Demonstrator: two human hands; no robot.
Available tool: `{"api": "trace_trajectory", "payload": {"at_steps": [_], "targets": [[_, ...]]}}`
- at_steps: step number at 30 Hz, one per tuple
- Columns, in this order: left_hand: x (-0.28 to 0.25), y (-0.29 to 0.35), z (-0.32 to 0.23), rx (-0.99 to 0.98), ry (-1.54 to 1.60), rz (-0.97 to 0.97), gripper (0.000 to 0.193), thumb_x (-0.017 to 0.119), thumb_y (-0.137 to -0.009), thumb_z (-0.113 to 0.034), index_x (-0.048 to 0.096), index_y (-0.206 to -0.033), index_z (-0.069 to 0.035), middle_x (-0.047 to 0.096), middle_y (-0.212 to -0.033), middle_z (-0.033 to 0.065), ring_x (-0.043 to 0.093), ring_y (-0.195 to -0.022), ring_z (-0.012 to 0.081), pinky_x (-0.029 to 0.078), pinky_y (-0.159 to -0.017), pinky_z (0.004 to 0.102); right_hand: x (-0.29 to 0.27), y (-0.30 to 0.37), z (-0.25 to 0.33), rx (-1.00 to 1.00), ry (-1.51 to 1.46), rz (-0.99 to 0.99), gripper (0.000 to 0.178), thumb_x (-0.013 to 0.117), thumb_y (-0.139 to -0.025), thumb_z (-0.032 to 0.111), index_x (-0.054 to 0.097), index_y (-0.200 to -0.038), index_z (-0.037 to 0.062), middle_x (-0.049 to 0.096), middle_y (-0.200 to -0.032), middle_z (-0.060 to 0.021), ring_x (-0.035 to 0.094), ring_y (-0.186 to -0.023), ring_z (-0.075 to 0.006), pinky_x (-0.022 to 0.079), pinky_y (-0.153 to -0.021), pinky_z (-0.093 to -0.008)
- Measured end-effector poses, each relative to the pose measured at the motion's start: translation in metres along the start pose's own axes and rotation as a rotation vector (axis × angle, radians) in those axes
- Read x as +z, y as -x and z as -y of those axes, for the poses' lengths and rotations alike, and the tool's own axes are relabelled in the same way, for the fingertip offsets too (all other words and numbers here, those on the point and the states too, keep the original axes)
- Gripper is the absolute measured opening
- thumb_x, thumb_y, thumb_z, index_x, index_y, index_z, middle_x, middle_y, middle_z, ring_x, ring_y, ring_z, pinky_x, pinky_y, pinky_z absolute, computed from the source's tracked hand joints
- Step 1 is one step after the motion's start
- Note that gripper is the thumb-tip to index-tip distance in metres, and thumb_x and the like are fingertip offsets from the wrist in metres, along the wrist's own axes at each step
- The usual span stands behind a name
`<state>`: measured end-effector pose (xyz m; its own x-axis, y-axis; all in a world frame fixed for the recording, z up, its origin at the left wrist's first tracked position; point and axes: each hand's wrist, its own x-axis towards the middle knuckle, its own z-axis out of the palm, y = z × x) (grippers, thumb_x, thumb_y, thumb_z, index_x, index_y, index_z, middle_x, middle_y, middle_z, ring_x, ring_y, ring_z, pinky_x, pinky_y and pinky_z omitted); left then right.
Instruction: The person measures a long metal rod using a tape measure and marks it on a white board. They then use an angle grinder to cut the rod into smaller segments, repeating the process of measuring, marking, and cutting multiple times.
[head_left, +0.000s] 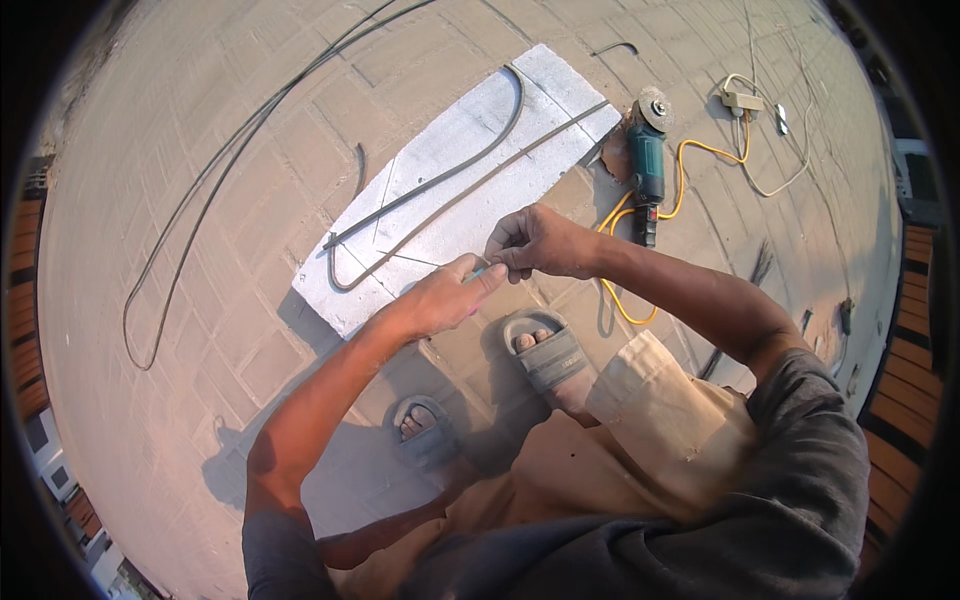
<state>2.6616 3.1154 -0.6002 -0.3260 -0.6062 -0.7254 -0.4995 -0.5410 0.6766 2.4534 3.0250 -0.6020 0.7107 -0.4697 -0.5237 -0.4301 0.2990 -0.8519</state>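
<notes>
Both hands meet near the middle of the frame: the left hand (440, 302) is closed, with a small bluish item (485, 270) at its fingertips, too small to identify, while the right hand (540, 245) is curled shut against it, and I cannot tell whether it also grips anything. Below them, the right sandal (545, 352) and left sandal (428, 442) stand on the paving. Just beyond the hands, a white slab (460, 135) lies slantwise across the upper centre, bearing a rod hooked at its upper end (420, 190) and a longer rod hooked at its lower end (470, 186). Right of the slab, a green angle grinder (647, 165) lies disc upward, beside a yellow cord (683, 165) leading to a pale socket block (742, 101) at upper right. Farther off, a long looped rod (240, 130) curves through the upper left, and a short bent piece (615, 45) lies above the slab.
</notes>
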Motion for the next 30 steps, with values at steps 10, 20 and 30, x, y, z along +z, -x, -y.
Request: {"api": "trace_trajectory", "payload": {"at_steps": [10,20,30], "targets": [[-0.052,0.002,0.012,-0.092,-0.444,-0.316,0.045,0.048,-0.095,-0.035,0.059,-0.129,-0.007,0.069,-0.114,0.0262,0.065,-0.110,0.0421,0.049,-0.096,0.0472,-0.236,0.001,-0.032,-0.079,-0.224,-0.485,0.013,0.071,-0.094,0.008,0.069,-0.104,-0.0005,0.067,-0.092,-0.0032,0.062,-0.080,-0.0112,0.052,-0.071,-0.0218],[-0.049,-0.023,-0.015,-0.189,-0.777,-0.538,0.037,0.051,-0.096,-0.032,0.068,-0.121,-0.011,0.071,-0.110,0.0239,0.068,-0.104,0.0433,0.053,-0.092,0.0512,-0.255,-0.051,-0.059,0.018,0.386,-0.948,0.019,0.072,-0.087,0.007,0.076,-0.105,0.0016,0.075,-0.086,-0.0081,0.070,-0.074,-0.0145,0.056,-0.065,-0.0289],[-0.050,-0.026,-0.012,-0.177,-0.765,-0.519,0.036,0.053,-0.096,-0.029,0.070,-0.118,-0.007,0.071,-0.109,0.0242,0.069,-0.102,0.0425,0.054,-0.091,0.0509,-0.258,-0.060,-0.064,0.022,0.614,-0.984,0.020,0.074,-0.082,0.013,0.080,-0.101,0.0096,0.077,-0.092,-0.0123,0.074,-0.083,-0.0228,0.058,-0.075,-0.0342]]}}
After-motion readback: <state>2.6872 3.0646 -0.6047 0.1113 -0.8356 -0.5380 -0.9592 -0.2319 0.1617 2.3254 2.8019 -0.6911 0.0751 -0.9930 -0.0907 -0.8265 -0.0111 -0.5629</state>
